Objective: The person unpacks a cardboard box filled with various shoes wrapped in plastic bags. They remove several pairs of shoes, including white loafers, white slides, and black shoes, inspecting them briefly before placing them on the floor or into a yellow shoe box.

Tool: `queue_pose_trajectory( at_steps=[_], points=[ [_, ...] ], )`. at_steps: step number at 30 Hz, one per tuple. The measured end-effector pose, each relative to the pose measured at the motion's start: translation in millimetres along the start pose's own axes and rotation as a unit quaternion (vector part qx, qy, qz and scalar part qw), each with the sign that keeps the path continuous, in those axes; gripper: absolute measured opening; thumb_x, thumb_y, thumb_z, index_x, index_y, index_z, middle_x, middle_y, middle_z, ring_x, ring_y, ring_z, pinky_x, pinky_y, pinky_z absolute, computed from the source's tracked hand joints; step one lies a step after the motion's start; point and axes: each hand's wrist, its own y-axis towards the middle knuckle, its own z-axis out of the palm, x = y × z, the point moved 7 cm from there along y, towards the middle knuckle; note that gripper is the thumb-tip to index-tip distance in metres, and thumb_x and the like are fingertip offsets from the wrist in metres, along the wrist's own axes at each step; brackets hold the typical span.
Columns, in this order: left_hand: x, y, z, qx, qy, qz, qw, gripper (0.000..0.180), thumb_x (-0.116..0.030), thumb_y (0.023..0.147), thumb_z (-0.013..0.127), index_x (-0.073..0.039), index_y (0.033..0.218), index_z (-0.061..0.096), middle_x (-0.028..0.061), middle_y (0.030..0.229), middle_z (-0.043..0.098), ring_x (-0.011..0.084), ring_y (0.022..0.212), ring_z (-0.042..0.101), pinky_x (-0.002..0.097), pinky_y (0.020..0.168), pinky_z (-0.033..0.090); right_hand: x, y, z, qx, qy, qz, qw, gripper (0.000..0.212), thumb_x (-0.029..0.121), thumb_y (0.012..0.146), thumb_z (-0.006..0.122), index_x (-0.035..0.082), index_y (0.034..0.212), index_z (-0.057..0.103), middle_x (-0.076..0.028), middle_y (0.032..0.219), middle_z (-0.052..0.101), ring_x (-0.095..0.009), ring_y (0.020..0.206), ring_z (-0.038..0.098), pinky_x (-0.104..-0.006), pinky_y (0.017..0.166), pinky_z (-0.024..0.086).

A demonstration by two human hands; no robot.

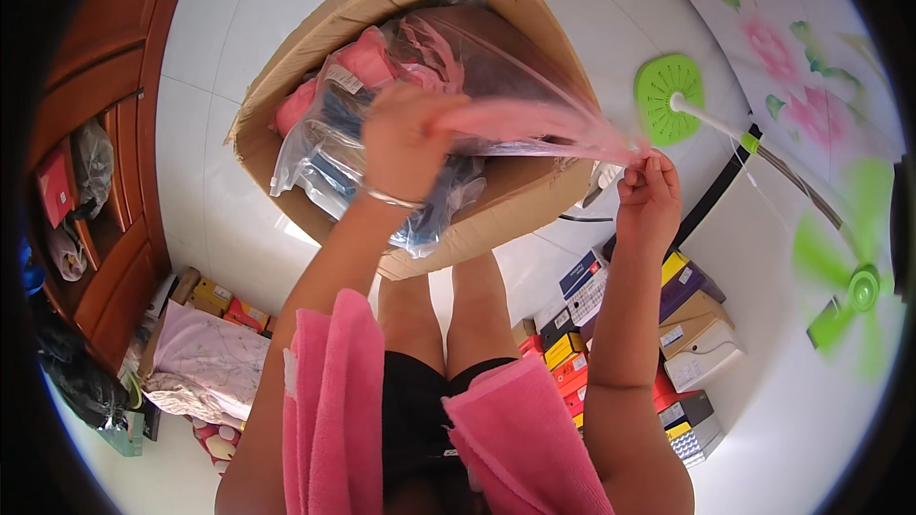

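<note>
Both my hands are over an open cardboard box (520,219) that holds clothes in clear plastic bags. My left hand (410,138), slightly blurred and with a bangle at the wrist, is closed on a strip of pink cloth (525,121). That strip stretches right toward my right hand (651,195), whose fingertips pinch the gathered edge of a clear plastic bag (534,62). Whether the cloth's far end is also in that pinch I cannot tell. Below my left hand lie a bagged pink garment (367,59) and a bagged dark blue garment (334,181).
A pink towel (334,391) hangs in two ends before me. To the right stands a fan with green blades (863,286) and a green base (658,100). Shoe boxes (701,353) are stacked at lower right. A wooden cabinet (114,133) stands left.
</note>
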Motion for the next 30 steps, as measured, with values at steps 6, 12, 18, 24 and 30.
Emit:
queue_pose_trajectory(
  at_steps=[6, 12, 18, 24, 30],
  points=[
    [28.9, -23.9, -53.8, -0.069, -0.147, -0.247, 0.955, 0.02, 0.004, 0.08, 0.06, 0.002, 0.098, 0.066, 0.0029, 0.091, 0.066, 0.0081, 0.083, 0.059, 0.0223, 0.073, 0.046, 51.7, -48.8, 37.1, -0.061, -0.293, -0.39, 0.871, 0.021, -0.004, 0.085, 0.049, 0.0, 0.102, 0.061, -0.011, 0.098, 0.064, -0.018, 0.089, 0.06, -0.0321, 0.076, 0.048],
    [11.6, -34.0, -51.2, -0.07, -0.138, -0.248, 0.956, 0.022, 0.001, 0.079, 0.062, 0.004, 0.101, 0.064, 0.0071, 0.094, 0.066, 0.0121, 0.08, 0.06, 0.024, 0.074, 0.047, 3.6, -95.8, 172.9, 0.445, -0.361, -0.364, 0.734, 0.036, -0.01, 0.074, 0.051, -0.001, 0.108, 0.062, -0.02, 0.111, 0.061, -0.033, 0.101, 0.059, -0.0363, 0.09, 0.047],
    [-92.3, -11.5, -66.2, -0.214, 0.157, 0.182, 0.947, 0.032, -0.001, 0.075, 0.064, 0.004, 0.106, 0.06, 0.0168, 0.103, 0.061, 0.0301, 0.088, 0.061, 0.0333, 0.076, 0.05, -50.8, -25.3, 164.3, 0.258, -0.634, -0.351, 0.639, 0.047, -0.003, 0.082, 0.048, 0.004, 0.129, 0.049, -0.018, 0.13, 0.05, -0.033, 0.122, 0.047, -0.0389, 0.1, 0.04],
    [-9.6, -26.7, 25.3, 0.271, 0.152, -0.05, 0.949, 0.051, -0.01, 0.07, 0.07, -0.002, 0.118, 0.057, 0.0141, 0.118, 0.058, 0.0336, 0.111, 0.055, 0.0531, 0.096, 0.041, -79.3, -38.3, 163.6, 0.294, -0.785, -0.078, 0.539, 0.038, 0.015, 0.091, 0.042, 0.007, 0.127, 0.049, -0.013, 0.123, 0.056, -0.031, 0.117, 0.051, -0.0389, 0.1, 0.041],
    [-0.4, -13.2, -15.2, 0.154, 0.374, 0.039, 0.914, 0.061, -0.021, 0.058, 0.079, -0.012, 0.116, 0.059, 0.0105, 0.119, 0.059, 0.0326, 0.113, 0.052, 0.0493, 0.099, 0.036, -66.9, -29.2, 172.7, 0.278, -0.714, -0.303, 0.567, 0.038, 0.012, 0.077, 0.066, 0.011, 0.114, 0.058, -0.011, 0.11, 0.062, -0.032, 0.108, 0.056, -0.0415, 0.092, 0.045]
  ],
)
